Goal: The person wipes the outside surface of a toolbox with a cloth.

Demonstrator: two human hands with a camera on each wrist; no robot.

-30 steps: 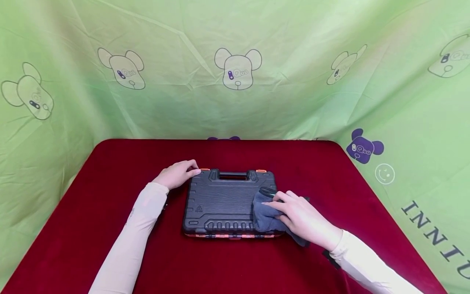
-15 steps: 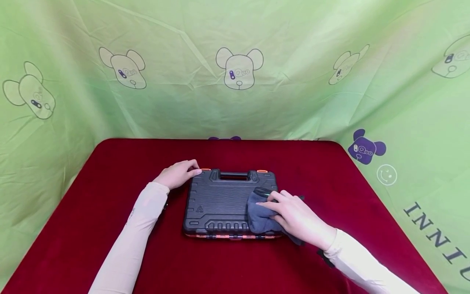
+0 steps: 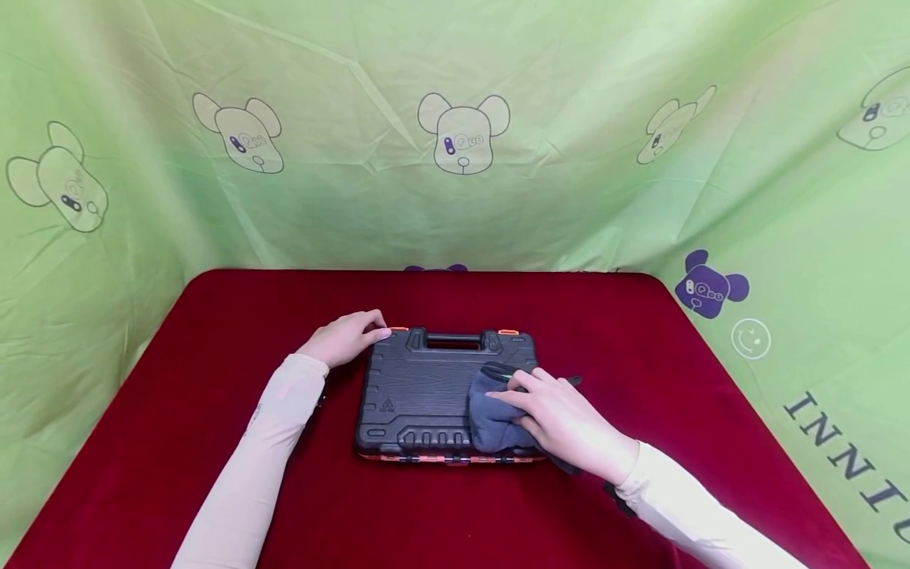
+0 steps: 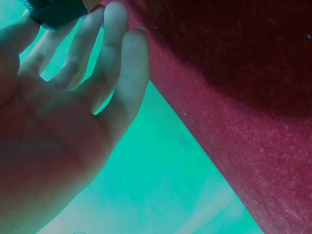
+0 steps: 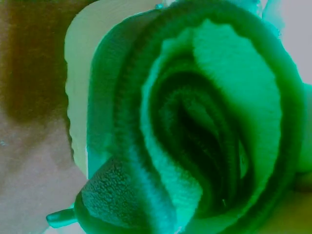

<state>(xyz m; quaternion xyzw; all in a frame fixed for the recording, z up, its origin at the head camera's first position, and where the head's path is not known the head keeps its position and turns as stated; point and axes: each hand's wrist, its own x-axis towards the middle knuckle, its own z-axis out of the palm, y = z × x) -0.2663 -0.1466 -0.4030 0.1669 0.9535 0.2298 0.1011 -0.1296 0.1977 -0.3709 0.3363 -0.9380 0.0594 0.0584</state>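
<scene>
Now holding a soft, bunched, blue-grey cloth [image 3: 490, 424] against the right part of a flat, rectangular, dark grey plastic tool case [image 3: 419, 375]. Grips it from above with the right hand [image 3: 569, 419], curling the fingers well in and gathering the fabric beneath. Reaches across from the case's right side, trailing a fold of cloth past the near right corner. Shows up in the right wrist view as thick, loose rolls under a strong green tint; cannot tell from there how the right fingertips sit.

Over at the case's far left corner, pinches lightly with the left hand [image 3: 344, 336], setting the thumb near the lid's edge and half bending the fingers over the far side, just beside the left orange latch [image 3: 400, 329]. Angles the palm away, off the case's left side.

Lies flat, this case, pointing its moulded carry handle [image 3: 453, 337] away from the person and showing an orange strip [image 3: 426, 457] along the near edge. Rests on a table covered in dark red fabric [image 3: 398, 514].

Meanwhile, beyond the case, hangs in soft creases as a pale green backdrop [image 3: 341, 205], printed with round-eared cartoon heads [image 3: 464, 141]. Wears white sleeves [image 3: 249, 458] on both arms, left and right of the case.
</scene>
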